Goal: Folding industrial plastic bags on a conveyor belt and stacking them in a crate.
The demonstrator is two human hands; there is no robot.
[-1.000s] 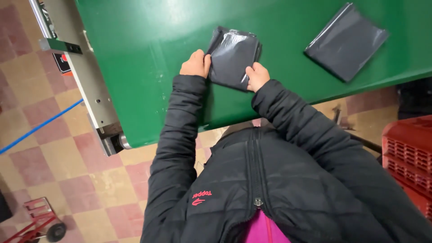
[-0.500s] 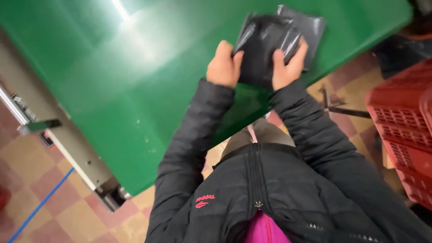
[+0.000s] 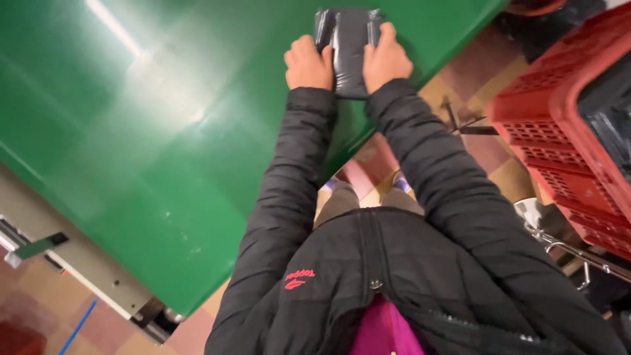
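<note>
Between your two hands, near the far edge of the green table (image 3: 151, 151), lies a dark grey plastic mailing bag (image 3: 348, 49), folded down into a narrow, thick packet. Your left hand (image 3: 309, 64) is curled into a loose fist against the packet's left side, knuckles up, thumb side touching the plastic. Your right hand (image 3: 386, 59) lies flatter, its fingers (image 3: 388, 33) reaching up along the right edge and over the top of the fold. Both hands press in and down on it, which looks like the reason the glossy film stays folded instead of springing open. You hold it resting on the tabletop, so the surface takes the weight and gives you something firm to squeeze against.

Your arms reach out straight in the sleeves of a black padded jacket (image 3: 394, 263), zipped up the middle with a magenta layer showing at the collar. That reach puts the packet well away from your body, close to the table's corner.

Off to your right stands a red plastic crate (image 3: 559, 131) with latticed walls, near the table but apart from it; something dark lies inside, too cut off to identify. Below are chequered floor tiles (image 3: 473, 151), and along the table's left side runs a pale metal rail (image 3: 79, 263).
</note>
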